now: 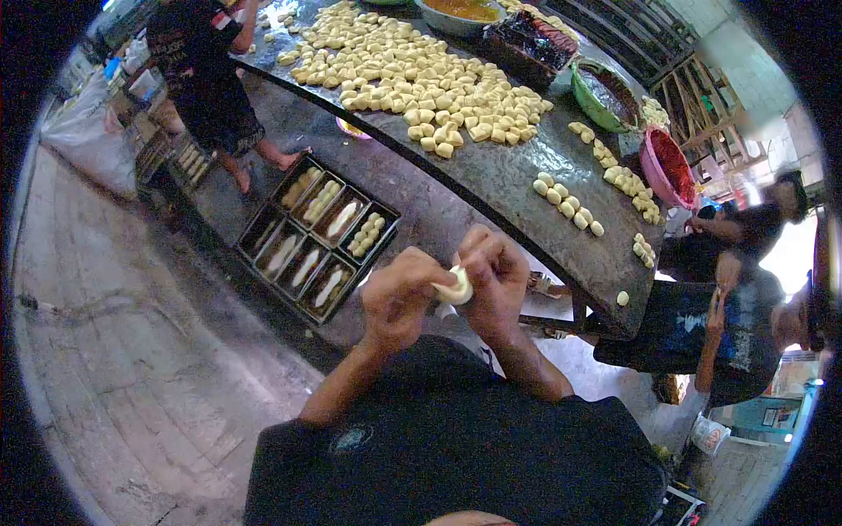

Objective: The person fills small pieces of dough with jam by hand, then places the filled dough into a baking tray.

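Pale, soft dough piece (456, 287) sits pinched between my left hand (399, 298) and right hand (495, 279), fingers of both curled and pressed onto it, held above the floor just short of the dark stone worktable (509, 188). Small yellow dough lumps (421, 79) cover the table; black metal loaf tins (320, 237) lie below.

Soft matt dough piece (456, 287); dark, worn table (517, 188); dull metal baking tins (317, 235).
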The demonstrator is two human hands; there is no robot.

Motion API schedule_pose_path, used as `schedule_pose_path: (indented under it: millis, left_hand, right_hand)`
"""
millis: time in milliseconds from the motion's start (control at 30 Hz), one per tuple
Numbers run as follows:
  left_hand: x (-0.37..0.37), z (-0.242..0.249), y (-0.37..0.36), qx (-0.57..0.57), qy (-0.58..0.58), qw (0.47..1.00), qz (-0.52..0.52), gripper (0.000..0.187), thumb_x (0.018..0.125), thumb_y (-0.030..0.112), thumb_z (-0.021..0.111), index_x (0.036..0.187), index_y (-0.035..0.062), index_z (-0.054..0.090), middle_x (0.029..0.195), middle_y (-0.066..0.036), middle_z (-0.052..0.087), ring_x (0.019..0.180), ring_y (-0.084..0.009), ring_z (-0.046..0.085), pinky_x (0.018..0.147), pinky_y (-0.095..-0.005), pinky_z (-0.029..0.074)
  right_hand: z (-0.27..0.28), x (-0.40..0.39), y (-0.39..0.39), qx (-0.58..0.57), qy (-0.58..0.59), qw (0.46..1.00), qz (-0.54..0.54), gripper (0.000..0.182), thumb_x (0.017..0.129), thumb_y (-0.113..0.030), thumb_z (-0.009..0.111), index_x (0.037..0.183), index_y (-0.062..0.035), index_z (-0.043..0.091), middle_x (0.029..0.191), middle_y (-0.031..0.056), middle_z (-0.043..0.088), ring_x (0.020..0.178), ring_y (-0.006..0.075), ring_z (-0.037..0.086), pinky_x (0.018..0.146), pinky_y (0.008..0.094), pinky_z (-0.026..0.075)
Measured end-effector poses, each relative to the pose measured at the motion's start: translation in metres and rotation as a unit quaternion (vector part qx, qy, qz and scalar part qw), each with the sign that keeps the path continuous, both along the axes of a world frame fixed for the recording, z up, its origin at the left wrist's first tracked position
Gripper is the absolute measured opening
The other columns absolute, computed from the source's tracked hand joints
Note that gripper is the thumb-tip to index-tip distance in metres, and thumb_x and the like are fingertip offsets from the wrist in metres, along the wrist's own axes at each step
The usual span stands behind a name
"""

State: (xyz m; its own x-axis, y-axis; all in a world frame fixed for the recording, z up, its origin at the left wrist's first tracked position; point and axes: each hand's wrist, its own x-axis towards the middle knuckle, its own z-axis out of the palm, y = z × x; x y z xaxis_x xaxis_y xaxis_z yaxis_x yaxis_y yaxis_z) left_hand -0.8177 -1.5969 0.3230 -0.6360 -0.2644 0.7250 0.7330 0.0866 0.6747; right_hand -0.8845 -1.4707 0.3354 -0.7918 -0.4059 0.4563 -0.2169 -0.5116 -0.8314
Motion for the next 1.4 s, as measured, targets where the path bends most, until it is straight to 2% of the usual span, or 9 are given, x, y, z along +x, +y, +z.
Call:
schedule_pose_path:
  millis: [167, 300, 567, 700, 867, 967, 1100, 1200, 1400]
  left_hand:
    - [0.004, 0.036, 0.006, 0.036, -0.075, 0.994, 0.069, 0.024, 0.081, 0.012, 0.074, 0.098, -0.0034, 0.068, 0.083, -0.008, 0.064, 0.081, -0.0206, 0.062, 0.080, -0.0310, 0.049]
    - [0.007, 0.029, 0.011, 0.117, -0.117, 0.986, 0.005, 0.018, 0.083, 0.006, 0.072, 0.099, -0.0026, 0.070, 0.101, -0.016, 0.070, 0.093, -0.0235, 0.068, 0.083, -0.0343, 0.054]
    - [0.003, 0.027, -0.017, -0.299, 0.061, 0.947, 0.101, 0.020, 0.076, 0.009, 0.074, 0.096, 0.0055, 0.074, 0.101, -0.009, 0.073, 0.093, -0.0271, 0.069, 0.080, -0.0361, 0.057]
    - [-0.002, 0.022, -0.012, -0.213, 0.018, 0.971, 0.104, 0.019, 0.072, 0.010, 0.078, 0.090, 0.0055, 0.074, 0.091, -0.007, 0.072, 0.077, -0.0211, 0.065, 0.066, -0.0317, 0.052]
    - [-0.006, 0.043, 0.020, 0.025, -0.149, 0.976, 0.154, 0.014, 0.079, 0.007, 0.075, 0.092, 0.0014, 0.072, 0.081, -0.011, 0.068, 0.075, -0.0138, 0.064, 0.065, -0.0282, 0.050]
    - [-0.018, 0.022, 0.016, -0.009, -0.205, 0.979, 0.009, 0.018, 0.081, 0.007, 0.075, 0.097, 0.0004, 0.071, 0.086, -0.012, 0.070, 0.082, -0.0149, 0.066, 0.069, -0.0265, 0.051]
    - [-0.039, 0.021, 0.040, 0.019, -0.269, 0.958, 0.102, 0.012, 0.087, 0.010, 0.070, 0.090, -0.0025, 0.071, 0.084, -0.011, 0.072, 0.079, -0.0149, 0.068, 0.068, -0.0259, 0.052]
    - [-0.071, 0.026, 0.071, 0.130, -0.226, 0.958, 0.122, 0.012, 0.088, 0.009, 0.069, 0.087, -0.0023, 0.072, 0.081, -0.010, 0.072, 0.074, -0.0126, 0.067, 0.067, -0.0261, 0.052]
    - [-0.134, -0.011, 0.085, -0.168, -0.325, 0.929, -0.051, 0.009, 0.085, 0.006, 0.071, 0.090, -0.0017, 0.072, 0.080, -0.009, 0.072, 0.073, -0.0119, 0.067, 0.067, -0.0259, 0.052]
  right_hand:
    - [0.039, 0.009, 0.012, 0.129, 0.343, 0.920, -0.138, 0.032, 0.092, -0.034, 0.065, 0.086, -0.0026, 0.063, 0.088, 0.0108, 0.054, 0.077, 0.0165, 0.052, 0.066, 0.0293, 0.044]
    - [0.023, 0.007, -0.003, 0.063, 0.165, 0.954, -0.242, 0.039, 0.091, -0.037, 0.068, 0.100, -0.0002, 0.057, 0.100, 0.0107, 0.055, 0.086, 0.0189, 0.056, 0.071, 0.0309, 0.049]
    - [0.010, 0.001, 0.017, 0.021, -0.377, 0.903, 0.205, 0.028, 0.088, -0.027, 0.073, 0.092, -0.0089, 0.052, 0.080, 0.0014, 0.059, 0.068, 0.0080, 0.059, 0.055, 0.0225, 0.051]
    - [0.010, 0.019, 0.008, 0.113, -0.090, 0.984, -0.102, 0.020, 0.086, -0.021, 0.075, 0.084, -0.0072, 0.061, 0.088, 0.0016, 0.062, 0.075, 0.0103, 0.059, 0.061, 0.0243, 0.047]
    - [0.035, 0.010, 0.033, 0.187, 0.205, 0.958, -0.076, 0.017, 0.080, -0.016, 0.078, 0.089, -0.0049, 0.068, 0.090, 0.0078, 0.061, 0.081, 0.0184, 0.061, 0.070, 0.0314, 0.050]
    - [0.028, -0.006, 0.045, 0.236, 0.203, 0.943, -0.116, 0.012, 0.083, -0.014, 0.075, 0.088, -0.0053, 0.068, 0.090, 0.0082, 0.061, 0.082, 0.0191, 0.062, 0.071, 0.0317, 0.051]
    - [0.020, -0.013, 0.049, 0.123, -0.149, 0.980, -0.040, 0.014, 0.091, -0.009, 0.066, 0.101, -0.0002, 0.063, 0.105, 0.0057, 0.054, 0.092, 0.0111, 0.059, 0.076, 0.0236, 0.052]
    - [0.004, -0.039, 0.073, 0.217, -0.082, 0.973, -0.008, 0.027, 0.093, -0.007, 0.063, 0.118, -0.0028, 0.053, 0.108, 0.0057, 0.052, 0.097, 0.0123, 0.057, 0.077, 0.0264, 0.053]
    - [-0.049, -0.091, 0.137, 0.276, -0.065, 0.956, -0.074, 0.026, 0.095, -0.005, 0.058, 0.120, -0.0048, 0.051, 0.106, 0.0056, 0.053, 0.100, 0.0115, 0.056, 0.078, 0.0293, 0.053]
